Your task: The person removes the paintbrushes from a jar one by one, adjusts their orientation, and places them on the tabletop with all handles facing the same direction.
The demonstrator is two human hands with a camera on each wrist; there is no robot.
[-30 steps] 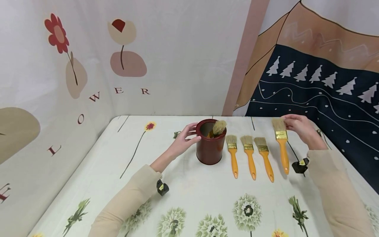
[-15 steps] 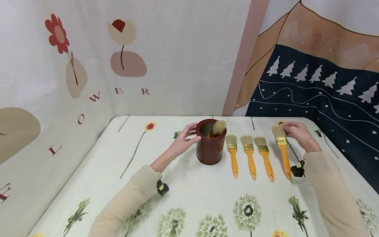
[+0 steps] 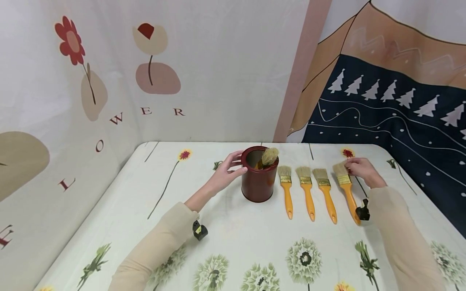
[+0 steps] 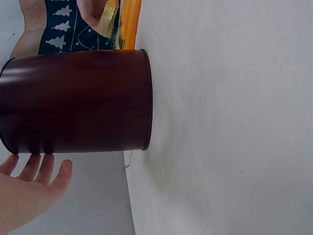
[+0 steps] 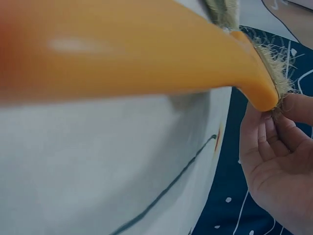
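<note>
The can (image 3: 259, 178) hides its brush's handle; the right wrist view's orange handle (image 5: 122, 54) is blurred, perhaps from closeness.

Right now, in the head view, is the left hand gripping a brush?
No. The left hand rests against the side of the dark red can and holds no brush; the right hand pinches the rightmost brush.
</note>
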